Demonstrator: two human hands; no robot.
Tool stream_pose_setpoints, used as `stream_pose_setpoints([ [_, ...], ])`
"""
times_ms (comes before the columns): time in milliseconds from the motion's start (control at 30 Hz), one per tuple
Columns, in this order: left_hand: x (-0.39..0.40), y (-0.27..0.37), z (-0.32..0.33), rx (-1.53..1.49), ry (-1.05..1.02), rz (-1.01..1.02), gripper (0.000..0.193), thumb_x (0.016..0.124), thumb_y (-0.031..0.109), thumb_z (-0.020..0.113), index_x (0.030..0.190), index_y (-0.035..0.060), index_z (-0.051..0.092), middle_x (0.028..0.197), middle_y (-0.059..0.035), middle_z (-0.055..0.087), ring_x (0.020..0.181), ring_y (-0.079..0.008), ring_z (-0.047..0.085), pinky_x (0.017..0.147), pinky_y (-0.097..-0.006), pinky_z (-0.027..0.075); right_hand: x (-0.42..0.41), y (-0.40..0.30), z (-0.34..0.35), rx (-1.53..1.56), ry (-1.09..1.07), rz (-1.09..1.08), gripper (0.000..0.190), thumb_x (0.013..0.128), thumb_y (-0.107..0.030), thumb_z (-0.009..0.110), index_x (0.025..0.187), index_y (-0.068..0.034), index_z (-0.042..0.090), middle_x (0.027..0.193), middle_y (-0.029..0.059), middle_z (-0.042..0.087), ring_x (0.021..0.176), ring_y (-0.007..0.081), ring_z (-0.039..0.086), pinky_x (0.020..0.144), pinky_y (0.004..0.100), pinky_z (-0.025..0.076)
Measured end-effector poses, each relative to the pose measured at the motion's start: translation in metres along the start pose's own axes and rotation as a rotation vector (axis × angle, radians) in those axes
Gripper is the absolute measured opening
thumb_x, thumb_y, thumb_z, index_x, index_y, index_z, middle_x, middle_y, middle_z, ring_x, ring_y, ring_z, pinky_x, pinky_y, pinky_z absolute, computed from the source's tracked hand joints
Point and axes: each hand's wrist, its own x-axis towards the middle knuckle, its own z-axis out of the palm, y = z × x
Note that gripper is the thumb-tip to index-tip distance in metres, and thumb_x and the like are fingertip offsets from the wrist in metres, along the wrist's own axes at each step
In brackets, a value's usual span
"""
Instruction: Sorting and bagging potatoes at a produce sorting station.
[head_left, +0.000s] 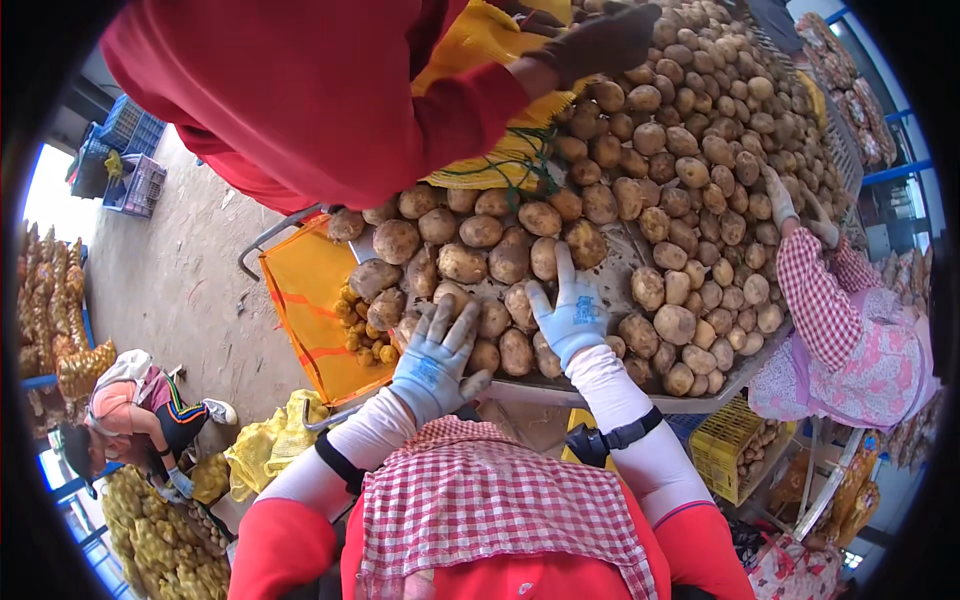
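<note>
Many loose potatoes (508, 255) cover the metal sorting table (616, 262) before me. My left hand (431, 367), in a pale blue glove with soiled fingertips, lies palm down at the near edge, its fingers spread over potatoes. Further right, my right hand (576, 311) wears a similar glove bearing printed writing. Its fingers are apart, pointing away from me, and rest against or just above a potato (544, 259); I cannot tell which. Neither hand grips anything that shows. An orange mesh bag (300, 300) hangs at the table's left end, with smaller potatoes (366, 322) in it.
A person in red (300, 97) leans in opposite, one dark-gloved hand (600, 41) over a yellow mesh sack (480, 52). A co-worker's hands (780, 199) touch potatoes at right. A yellow crate (724, 450) stands below the table. Another person (139, 416) bends at lower left.
</note>
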Motion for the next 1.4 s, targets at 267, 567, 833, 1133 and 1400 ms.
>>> stream_pose_setpoints([
  [267,0.015,-0.019,-0.002,-0.140,0.062,0.110,0.063,0.084,0.031,0.066,0.137,0.0008,0.050,0.150,-0.0190,0.039,0.140,-0.0445,0.031,0.116,-0.0525,0.027,0.042,-0.011,-0.021,0.042,-0.221,0.184,0.070,0.084,-0.056,0.063,0.138,-0.014,0.046,0.115,0.0244,0.066,0.107,0.0398,0.064,0.090,0.0485,0.050],
  [567,0.027,-0.017,-0.020,0.025,0.189,-0.038,0.078,0.079,0.038,0.067,0.147,0.0108,0.039,0.153,-0.0216,0.033,0.140,-0.0450,0.029,0.117,-0.0563,0.020,0.005,0.053,0.008,2.054,-0.557,0.027,0.075,0.092,-0.068,0.047,0.131,-0.004,0.051,0.110,0.0182,0.067,0.078,0.0311,0.070,0.056,0.0386,0.061],
  [833,0.058,-0.022,-0.005,0.179,0.202,-0.029,0.057,0.087,0.034,0.061,0.141,0.0176,0.052,0.151,-0.0195,0.038,0.140,-0.0424,0.032,0.118,-0.0550,0.019,-0.037,0.061,-0.037,2.404,-0.275,0.526,0.074,0.091,-0.066,0.051,0.137,-0.009,0.048,0.128,0.0210,0.060,0.094,0.0359,0.069,0.070,0.0474,0.062],
  [1133,0.107,-0.001,0.015,0.162,0.169,0.137,0.066,0.086,0.043,0.062,0.143,0.0116,0.048,0.156,-0.0185,0.032,0.144,-0.0406,0.027,0.118,-0.0527,0.017,-0.183,0.149,-0.112,2.217,0.208,0.677,0.079,0.086,-0.076,0.050,0.113,-0.003,0.063,0.089,0.0157,0.070,0.062,0.0240,0.068,0.052,0.0378,0.059],
  [1400,0.165,-0.031,-0.017,0.120,0.478,0.220,0.039,0.097,0.028,0.055,0.129,0.0078,0.061,0.139,-0.0202,0.054,0.129,-0.0374,0.049,0.112,-0.0486,0.033,-0.413,0.209,-0.066,2.100,0.606,1.221,0.067,0.088,-0.069,0.051,0.111,-0.006,0.062,0.091,0.0152,0.070,0.063,0.0235,0.066,0.056,0.0368,0.059],
])
